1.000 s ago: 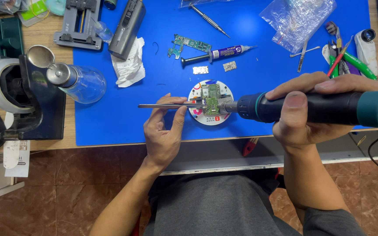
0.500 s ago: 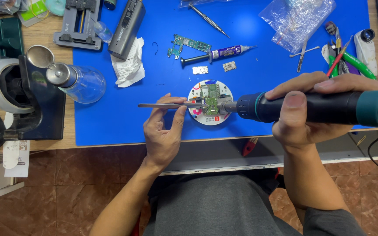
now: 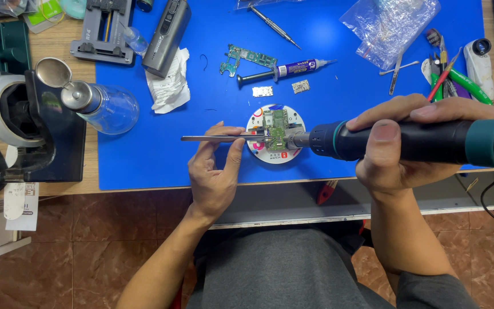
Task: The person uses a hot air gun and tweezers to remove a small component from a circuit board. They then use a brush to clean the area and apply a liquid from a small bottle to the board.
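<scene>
A small green circuit board (image 3: 275, 128) lies on a round white holder (image 3: 257, 147) on the blue mat (image 3: 327, 74). My left hand (image 3: 215, 174) pinches metal tweezers (image 3: 212, 138), whose tips reach the board's left edge. My right hand (image 3: 398, 146) grips the thick black and teal handle of a hot-air tool (image 3: 430, 142), held level, with its metal nozzle at the board's right side.
A second circuit board (image 3: 247, 59), a purple flux syringe (image 3: 293, 70) and two small metal shields lie behind the holder. A glass bottle (image 3: 101, 104) and microscope (image 3: 12, 123) stand at left. A plastic bag (image 3: 393, 26) and hand tools (image 3: 447, 74) sit at back right.
</scene>
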